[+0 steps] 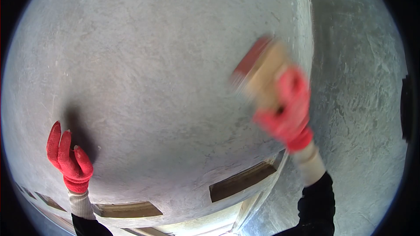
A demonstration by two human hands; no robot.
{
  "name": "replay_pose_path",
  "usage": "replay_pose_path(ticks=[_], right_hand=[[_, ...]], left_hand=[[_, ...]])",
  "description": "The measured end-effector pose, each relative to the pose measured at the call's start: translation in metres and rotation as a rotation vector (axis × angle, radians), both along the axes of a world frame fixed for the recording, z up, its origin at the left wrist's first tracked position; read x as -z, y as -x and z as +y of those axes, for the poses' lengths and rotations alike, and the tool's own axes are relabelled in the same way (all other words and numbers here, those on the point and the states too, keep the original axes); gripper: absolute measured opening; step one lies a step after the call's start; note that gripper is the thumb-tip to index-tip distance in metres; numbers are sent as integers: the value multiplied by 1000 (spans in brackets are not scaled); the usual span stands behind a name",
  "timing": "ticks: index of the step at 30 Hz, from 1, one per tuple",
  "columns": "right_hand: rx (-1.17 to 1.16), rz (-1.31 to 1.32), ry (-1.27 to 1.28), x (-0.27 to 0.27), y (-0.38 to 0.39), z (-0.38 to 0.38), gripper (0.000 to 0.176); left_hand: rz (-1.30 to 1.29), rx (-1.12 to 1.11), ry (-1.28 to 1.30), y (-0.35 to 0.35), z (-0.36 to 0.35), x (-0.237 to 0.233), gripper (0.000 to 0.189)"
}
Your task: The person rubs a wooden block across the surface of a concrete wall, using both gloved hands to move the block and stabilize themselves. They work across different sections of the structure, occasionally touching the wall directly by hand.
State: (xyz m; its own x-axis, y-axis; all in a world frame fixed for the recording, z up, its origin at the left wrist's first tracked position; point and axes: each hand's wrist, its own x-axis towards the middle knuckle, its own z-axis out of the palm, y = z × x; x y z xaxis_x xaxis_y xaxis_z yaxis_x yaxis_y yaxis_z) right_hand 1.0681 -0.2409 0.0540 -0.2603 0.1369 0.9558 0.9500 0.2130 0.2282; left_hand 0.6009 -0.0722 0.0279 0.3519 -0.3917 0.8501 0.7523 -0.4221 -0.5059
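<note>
My right hand (291,109), in a red-coated work glove with a pale cuff, is closed around a wide, flat wooden-handled brush (267,72). Its dark red front edge faces up and left against or close to the grey plastered surface (166,70); motion blur hides its detail and whether it touches. At the lower left, my left hand (72,157) wears a matching glove and holds nothing. Its fingers are apart and loosely bent, with the fingertips showing through the glove. A dark shadow falls on the plaster beside them.
A pale corner line (306,26) separates the main surface from another rough grey surface (358,105) at the right. Along the bottom are several rectangular recesses, including one at the right (240,181) and one nearer the middle (127,209). A dark object (406,109) stands at the far right edge.
</note>
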Motion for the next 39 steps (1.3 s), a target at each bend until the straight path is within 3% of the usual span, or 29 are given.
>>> replay_pose_path(ticks=[2,3,5,6,8,11,13,14,16,17,19,20,21,23,24,26,29,30,32,33,34,35,36,37,39], right_hand=[[71,321,-344,-26,-50,16,76],[71,321,-336,-22,-42,14,76],[213,-59,-295,2,-4,5,71],[209,-90,-128,36,25,7,67],[-261,-217,289,104,53,23,66],[-125,-372,151,70,52,12,59],[245,-189,-154,19,23,-1,55],[56,1,-133,-14,3,-2,60],[-64,546,-400,-54,-36,16,65],[-56,541,-400,-47,-32,13,65],[269,-26,-322,-12,3,5,59],[242,-135,-101,17,30,6,49],[46,-53,86,62,53,13,48],[-169,-468,136,86,74,24,49],[-160,-466,128,76,67,20,49],[104,-432,30,12,43,2,57],[146,109,-305,-53,-49,13,80],[143,108,-304,-56,-45,14,80],[84,394,-313,-60,-36,15,80],[245,41,-349,-35,-23,17,72],[116,-7,-180,-15,31,11,56],[239,-167,-80,14,62,8,45],[155,-271,250,82,41,16,80],[155,-266,250,75,49,13,80],[-33,-501,261,37,68,10,51]], left_hand=[[32,-8,-25,-5,-4,-4,35],[33,-9,-18,-4,-4,-4,35],[31,-8,-23,-4,-2,-4,35],[21,-6,-28,-5,-1,-4,35],[35,-20,-15,-5,-4,-4,36],[67,10,-28,-5,-4,-5,36],[73,30,-20,-4,-2,-4,36],[75,30,-7,-2,-1,-3,35],[79,40,10,-2,-1,-1,36],[90,40,23,-1,-1,0,36],[110,60,20,1,0,-1,36],[134,70,16,0,1,-1,36],[130,74,7,0,3,-2,36],[129,82,3,-1,4,0,35],[132,89,-7,0,5,0,35],[165,99,16,1,5,0,35],[130,106,33,-5,-1,-2,33],[129,104,34,-6,-3,-4,33],[183,135,29,-8,-6,-9,31],[192,146,19,-10,-8,-12,29],[175,145,9,-11,-8,-12,29],[183,146,6,-11,-8,-14,29],[199,148,10,-11,-9,-14,28],[204,149,11,-13,-9,-13,28],[190,192,-22,-14,-10,-17,26]])
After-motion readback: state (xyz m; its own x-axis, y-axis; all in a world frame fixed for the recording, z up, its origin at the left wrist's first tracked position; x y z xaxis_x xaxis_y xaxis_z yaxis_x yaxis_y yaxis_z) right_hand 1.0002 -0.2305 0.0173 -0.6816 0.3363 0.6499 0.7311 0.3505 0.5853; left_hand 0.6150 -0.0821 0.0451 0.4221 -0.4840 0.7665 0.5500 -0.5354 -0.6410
